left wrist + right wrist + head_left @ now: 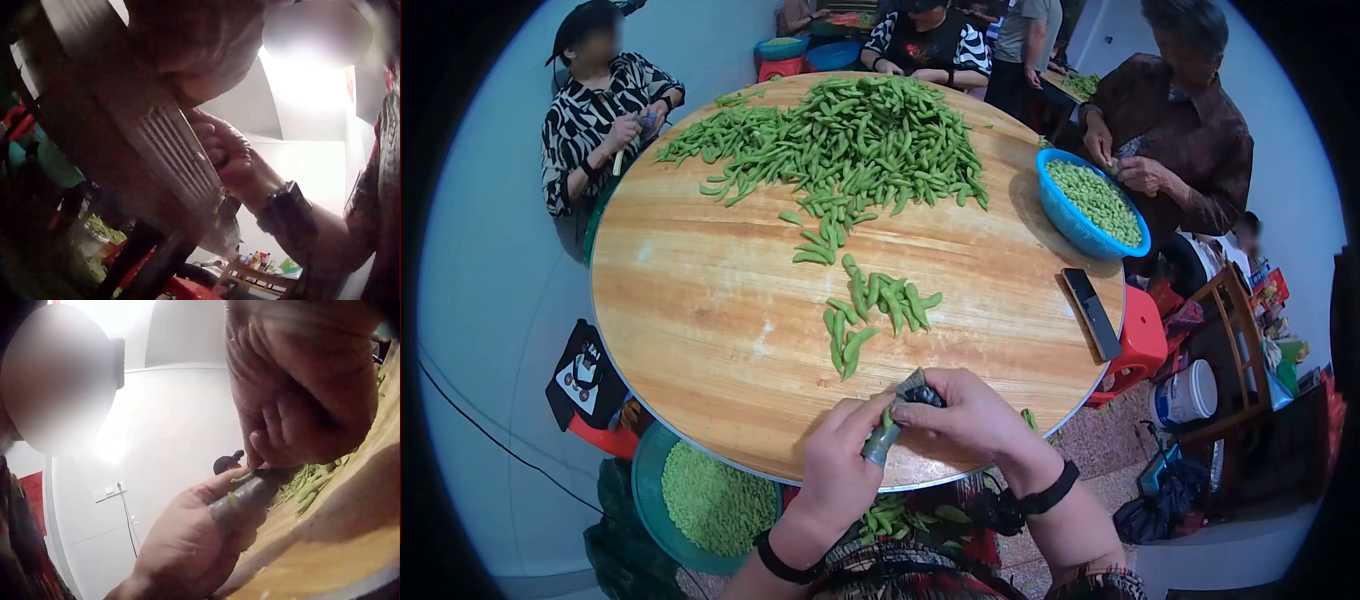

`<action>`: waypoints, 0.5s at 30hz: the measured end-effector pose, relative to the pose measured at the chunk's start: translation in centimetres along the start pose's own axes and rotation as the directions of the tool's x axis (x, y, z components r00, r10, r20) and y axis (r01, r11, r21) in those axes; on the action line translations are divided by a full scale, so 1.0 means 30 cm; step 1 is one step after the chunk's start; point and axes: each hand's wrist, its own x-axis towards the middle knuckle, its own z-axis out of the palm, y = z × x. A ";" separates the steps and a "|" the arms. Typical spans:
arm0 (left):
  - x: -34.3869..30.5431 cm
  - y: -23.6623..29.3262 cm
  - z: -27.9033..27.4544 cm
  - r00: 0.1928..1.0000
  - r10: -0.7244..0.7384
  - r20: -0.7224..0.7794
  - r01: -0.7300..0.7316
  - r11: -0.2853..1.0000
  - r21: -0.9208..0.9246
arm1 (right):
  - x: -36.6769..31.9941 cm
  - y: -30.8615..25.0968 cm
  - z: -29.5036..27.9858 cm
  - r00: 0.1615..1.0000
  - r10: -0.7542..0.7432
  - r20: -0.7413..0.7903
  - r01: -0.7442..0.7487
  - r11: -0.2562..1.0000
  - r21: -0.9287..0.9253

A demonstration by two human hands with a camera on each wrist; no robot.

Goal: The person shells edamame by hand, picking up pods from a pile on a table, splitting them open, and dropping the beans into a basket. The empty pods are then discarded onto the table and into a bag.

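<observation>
Over the near edge of the round wooden table [700,300], the left hand [845,455] and right hand [975,415] meet, fingers curled. A green pod [888,417] is pinched between them, mostly hidden by fingers. A grey covering [240,503] wraps a left finger in the right wrist view; dark coverings show on the right hand's fingertips. Just beyond the hands lies a small group of pods [890,298], and farther back a large heap of pods [870,140]. In the left wrist view the right hand [225,150] shows behind the table's underside.
A blue basket of shelled beans [1092,200] and a phone [1090,313] are at the table's right. Below the left edge stands a green basin of beans [715,500]. Other people sit around the table; a red stool [1138,330] and white bucket [1185,392] stand right.
</observation>
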 end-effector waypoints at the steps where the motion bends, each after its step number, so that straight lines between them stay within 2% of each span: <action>1: 0.000 0.000 0.001 1.000 0.012 -0.025 -0.013 0.999 -0.052 | -0.015 -0.001 0.010 1.000 -0.001 -0.003 0.001 1.000 0.002; 2: 0.000 -0.004 -0.001 1.000 0.011 -0.020 -0.012 0.999 -0.051 | -0.031 -0.004 0.022 0.993 -0.050 -0.102 0.049 0.999 -0.012; 3: -0.001 -0.012 -0.003 0.979 -0.201 0.026 0.199 0.925 -0.322 | -0.042 -0.003 0.033 0.975 -0.098 -0.198 0.094 0.995 -0.032; 4: -0.003 -0.016 -0.006 0.913 -0.387 0.125 0.389 0.738 -0.552 | -0.048 0.003 0.042 0.945 -0.218 -0.244 0.184 0.971 -0.155; 5: -0.003 -0.014 -0.008 0.910 -0.396 0.125 0.396 0.736 -0.548 | -0.052 0.005 0.047 0.948 -0.211 -0.239 0.179 0.973 -0.148; 7: -0.001 -0.008 -0.014 0.860 -0.481 0.172 0.440 0.527 -0.727 | -0.070 0.006 0.060 0.989 -0.139 -0.054 0.141 0.989 0.038; 8: -0.003 -0.017 -0.014 0.839 -0.506 0.200 0.452 0.442 -0.775 | -0.081 -0.005 0.068 0.998 -0.011 0.062 -0.004 0.974 0.225; 11: 0.001 -0.015 -0.022 0.840 -0.494 0.226 0.459 0.421 -0.783 | -0.091 -0.013 0.074 0.990 0.007 0.138 -0.056 0.933 0.354; 13: -0.006 -0.018 -0.022 0.837 -0.485 0.252 0.475 0.419 -0.774 | -0.085 0.007 0.073 0.989 0.022 0.148 -0.077 0.925 0.372; 15: -0.007 -0.020 -0.004 0.898 -0.419 0.133 0.385 0.603 -0.699 | -0.079 0.016 0.075 0.989 0.006 0.150 -0.068 0.909 0.411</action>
